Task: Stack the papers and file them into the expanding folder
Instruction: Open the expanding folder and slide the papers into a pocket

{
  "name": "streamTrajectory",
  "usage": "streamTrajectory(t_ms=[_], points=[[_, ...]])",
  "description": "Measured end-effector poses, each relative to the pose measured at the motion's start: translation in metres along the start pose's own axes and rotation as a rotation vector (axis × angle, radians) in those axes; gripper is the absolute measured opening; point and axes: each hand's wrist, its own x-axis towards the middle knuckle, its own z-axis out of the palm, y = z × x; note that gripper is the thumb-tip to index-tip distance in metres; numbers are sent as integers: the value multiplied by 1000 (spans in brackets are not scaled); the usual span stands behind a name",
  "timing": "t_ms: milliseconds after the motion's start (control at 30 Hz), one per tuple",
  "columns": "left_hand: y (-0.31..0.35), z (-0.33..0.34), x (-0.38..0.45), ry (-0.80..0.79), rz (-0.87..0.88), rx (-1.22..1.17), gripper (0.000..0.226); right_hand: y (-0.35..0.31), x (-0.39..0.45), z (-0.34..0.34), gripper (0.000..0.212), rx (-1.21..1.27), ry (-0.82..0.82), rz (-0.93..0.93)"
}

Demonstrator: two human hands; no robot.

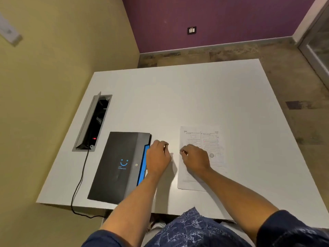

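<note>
A black expanding folder (pixel 117 166) with a blue smiley print and blue inner edge lies shut on the white table (pixel 178 97), at the front left. My left hand (pixel 157 157) hovers just right of its blue edge, fingers curled, holding nothing I can see. A stack of printed white papers (pixel 213 139) lies flat to the right. My right hand (pixel 195 158) rests over the stack's left edge, fingers curled loosely; whether it pinches a sheet is unclear.
A grey cable box (pixel 92 122) with its lid up is set into the table at the left; a black cord (pixel 80 182) runs from it over the front edge. A yellow wall stands close on the left.
</note>
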Motion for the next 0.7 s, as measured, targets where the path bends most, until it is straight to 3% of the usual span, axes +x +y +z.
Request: streamTrajectory(t_ms=[100, 200, 400, 567, 700], points=[[-28, -18, 0, 81, -113, 79, 20, -24, 0, 15, 21, 54, -94, -100], [-62, -33, -5, 39, -170, 254, 27, -49, 1, 27, 25, 65, -194, -175], [-114, -46, -22, -239, -267, 416, 58, -88, 7, 57, 62, 26, -342, -233], [-132, -44, -27, -433, -375, 392, 76, -103, 14, 81, 74, 28, -393, -123], [-138, -40, -31, -510, -432, 327, 94, -104, 20, 95, 40, 59, -390, 21]])
